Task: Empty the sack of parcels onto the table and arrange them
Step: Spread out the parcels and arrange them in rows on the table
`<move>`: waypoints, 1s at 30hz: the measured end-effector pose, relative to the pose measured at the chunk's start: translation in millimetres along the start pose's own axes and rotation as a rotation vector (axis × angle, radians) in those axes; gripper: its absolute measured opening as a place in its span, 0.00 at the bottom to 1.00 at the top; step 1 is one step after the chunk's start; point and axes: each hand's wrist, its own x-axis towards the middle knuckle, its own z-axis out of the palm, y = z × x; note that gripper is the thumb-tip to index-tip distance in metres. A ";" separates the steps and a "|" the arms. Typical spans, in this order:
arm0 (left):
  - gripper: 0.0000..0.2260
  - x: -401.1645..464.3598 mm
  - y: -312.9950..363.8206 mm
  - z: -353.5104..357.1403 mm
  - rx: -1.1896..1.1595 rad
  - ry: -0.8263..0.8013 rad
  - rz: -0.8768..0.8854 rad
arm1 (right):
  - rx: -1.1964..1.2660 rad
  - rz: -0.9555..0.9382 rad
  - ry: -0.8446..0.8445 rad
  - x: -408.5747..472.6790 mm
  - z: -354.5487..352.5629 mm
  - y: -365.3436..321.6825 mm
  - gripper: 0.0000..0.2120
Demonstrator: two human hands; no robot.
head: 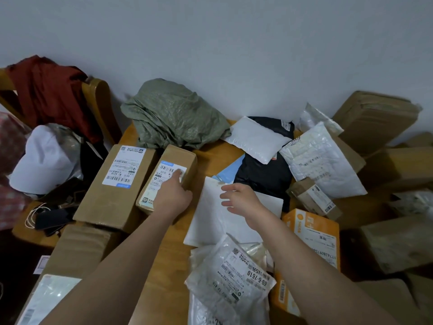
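Note:
The green woven sack (173,113) lies crumpled at the back of the wooden table (210,158). My left hand (172,194) rests on a narrow cardboard box (185,158), its forefinger stretched onto the box's label. A larger labelled box (117,186) lies just left of it. My right hand (241,199) hovers over a flat white mailer (210,224), fingers loosely spread and holding nothing. White and black soft parcels (257,139) are heaped at the centre right, and a clear bagged parcel (232,275) lies near me.
An orange box (311,233) and a small brown box (314,198) sit at my right. Large cardboard boxes (377,118) crowd the right side. More boxes (79,252) lie at the near left. A chair (96,99) with red cloth and a white cap (44,158) stand at the left.

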 end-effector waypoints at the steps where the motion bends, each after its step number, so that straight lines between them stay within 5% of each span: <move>1: 0.33 2.2 -1.8 2.0 -0.012 0.007 -0.024 | 0.000 0.007 0.000 -1.3 -2.2 1.7 0.10; 5: 0.31 -3.3 -5.6 15.3 -0.010 0.079 -0.091 | -0.001 0.044 -0.033 -5.1 -5.2 11.6 0.10; 12: 0.12 -5.1 2.4 9.4 0.536 0.241 -0.021 | -0.047 0.054 -0.078 -6.0 -12.3 16.0 0.12; 23: 0.13 7.4 7.3 11.5 0.477 0.299 -0.022 | -0.142 0.098 0.061 10.2 -29.3 28.2 0.18; 26: 0.10 5.6 16.2 9.5 0.506 0.341 0.093 | -0.117 0.039 0.118 12.1 -37.5 27.2 0.18; 30: 0.07 -7.9 23.7 30.2 0.354 0.155 0.228 | -0.116 -0.007 0.170 11.9 -55.1 23.4 0.18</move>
